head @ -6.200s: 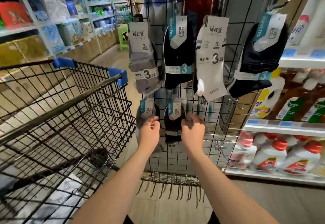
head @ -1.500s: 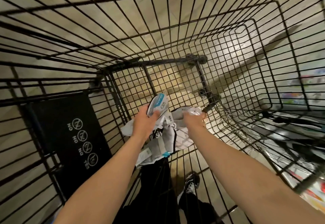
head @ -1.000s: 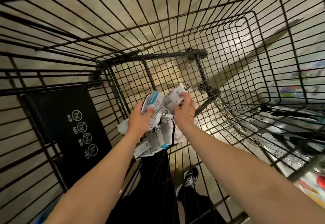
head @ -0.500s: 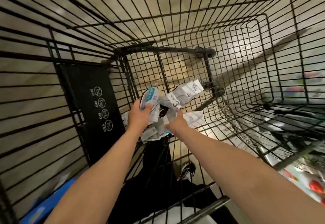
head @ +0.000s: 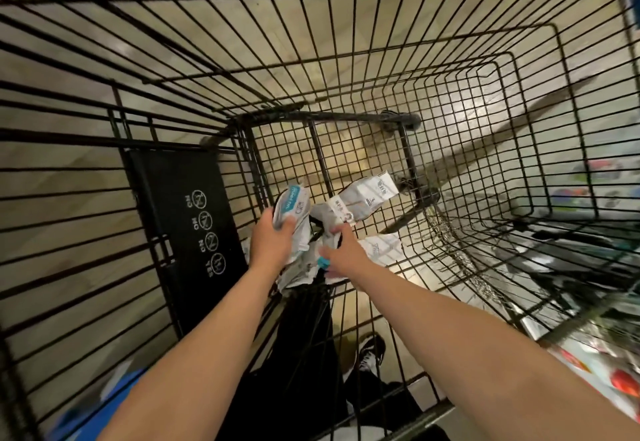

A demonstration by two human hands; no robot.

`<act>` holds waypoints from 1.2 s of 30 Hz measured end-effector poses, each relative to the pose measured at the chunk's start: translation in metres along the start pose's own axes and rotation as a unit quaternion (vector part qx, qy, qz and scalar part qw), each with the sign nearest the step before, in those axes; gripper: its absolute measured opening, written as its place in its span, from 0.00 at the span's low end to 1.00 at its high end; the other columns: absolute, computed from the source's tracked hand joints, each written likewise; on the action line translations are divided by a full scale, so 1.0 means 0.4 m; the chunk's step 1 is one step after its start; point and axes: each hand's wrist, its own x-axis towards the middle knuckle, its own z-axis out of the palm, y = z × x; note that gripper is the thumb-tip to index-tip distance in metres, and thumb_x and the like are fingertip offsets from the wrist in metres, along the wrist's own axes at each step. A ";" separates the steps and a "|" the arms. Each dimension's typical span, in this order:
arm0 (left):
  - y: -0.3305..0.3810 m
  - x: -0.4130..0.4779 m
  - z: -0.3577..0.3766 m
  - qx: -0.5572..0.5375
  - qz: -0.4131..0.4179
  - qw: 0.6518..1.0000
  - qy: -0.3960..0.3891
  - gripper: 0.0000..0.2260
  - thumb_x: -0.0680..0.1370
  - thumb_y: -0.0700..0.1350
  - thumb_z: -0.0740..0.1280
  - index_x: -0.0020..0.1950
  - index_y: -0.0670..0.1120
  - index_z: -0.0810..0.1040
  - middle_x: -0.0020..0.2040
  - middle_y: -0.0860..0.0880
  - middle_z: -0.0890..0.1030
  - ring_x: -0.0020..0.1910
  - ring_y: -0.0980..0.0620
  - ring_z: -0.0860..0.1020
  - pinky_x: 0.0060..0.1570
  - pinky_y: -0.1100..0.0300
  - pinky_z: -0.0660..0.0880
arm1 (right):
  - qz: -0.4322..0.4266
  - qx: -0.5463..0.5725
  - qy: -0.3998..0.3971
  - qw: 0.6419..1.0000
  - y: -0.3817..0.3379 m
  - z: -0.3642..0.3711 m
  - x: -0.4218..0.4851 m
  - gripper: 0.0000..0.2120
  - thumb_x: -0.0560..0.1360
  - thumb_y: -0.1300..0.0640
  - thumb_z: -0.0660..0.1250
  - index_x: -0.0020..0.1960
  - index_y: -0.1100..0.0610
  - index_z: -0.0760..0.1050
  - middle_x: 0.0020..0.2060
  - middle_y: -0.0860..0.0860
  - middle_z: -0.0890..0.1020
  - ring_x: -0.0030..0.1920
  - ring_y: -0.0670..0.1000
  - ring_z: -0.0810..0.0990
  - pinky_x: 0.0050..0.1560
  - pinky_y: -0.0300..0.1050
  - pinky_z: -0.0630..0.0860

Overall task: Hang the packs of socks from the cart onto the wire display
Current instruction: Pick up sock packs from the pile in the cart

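Socks: the packs lie in a heap [head: 299,269] on the bottom of the cart [head: 346,59], at the end nearest me, beside the black flap [head: 194,218]. A spare pack [head: 382,246] lies flat just to the right of the heap.
Left grip [head: 273,243]: my fingers and thumb are curled round the pack with the teal label [head: 294,203]. Its card end points up, a little above the heap.
Right grip [head: 346,250]: this one is closed in a pinch on the low end of a white pack [head: 367,194], whose card sticks up and away from me. My own knuckles hide how much cloth I have.
Step in hand: I judge this to be the pick-up, one pack for each grip, before I turn to the display, which is out of view.
Doing it well: I should shift each hold toward the card top, so the hanging end comes up free. The white pack needs a shake to clear the tangle below, so no other pack rides along. Then I should lift straight up between the cart walls and keep the cards off the wire.
Risk: socks are limp and these packs overlap, so a loose pinch could drop one back or drag a neighbour with it.
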 end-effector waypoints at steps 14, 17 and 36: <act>-0.067 -0.037 0.013 -0.030 0.015 0.999 -0.002 0.09 0.82 0.52 0.63 0.59 0.50 0.73 0.51 0.50 0.81 0.42 0.56 0.78 0.35 0.59 0.71 | 0.000 0.133 0.080 0.988 0.003 0.007 -0.016 0.17 0.75 0.65 0.66 0.59 0.52 0.66 0.59 0.57 0.74 0.50 0.57 0.80 0.36 0.45 0.83; -0.058 -0.037 -0.011 -0.040 0.038 0.998 -0.011 0.09 0.82 0.51 0.64 0.60 0.51 0.74 0.51 0.52 0.82 0.45 0.57 0.79 0.38 0.60 0.73 | -0.032 -0.044 0.121 0.991 0.015 0.025 -0.024 0.19 0.76 0.59 0.69 0.62 0.49 0.66 0.62 0.58 0.70 0.52 0.56 0.78 0.49 0.53 0.83; -0.083 0.012 -0.023 -0.025 0.025 0.997 -0.074 0.18 0.82 0.48 0.65 0.72 0.51 0.71 0.65 0.50 0.79 0.63 0.50 0.76 0.61 0.54 0.73 | -0.141 -0.447 -0.112 0.876 0.064 0.119 0.024 0.28 0.71 0.52 0.78 0.67 0.57 0.76 0.61 0.55 0.81 0.59 0.56 0.80 0.56 0.44 0.77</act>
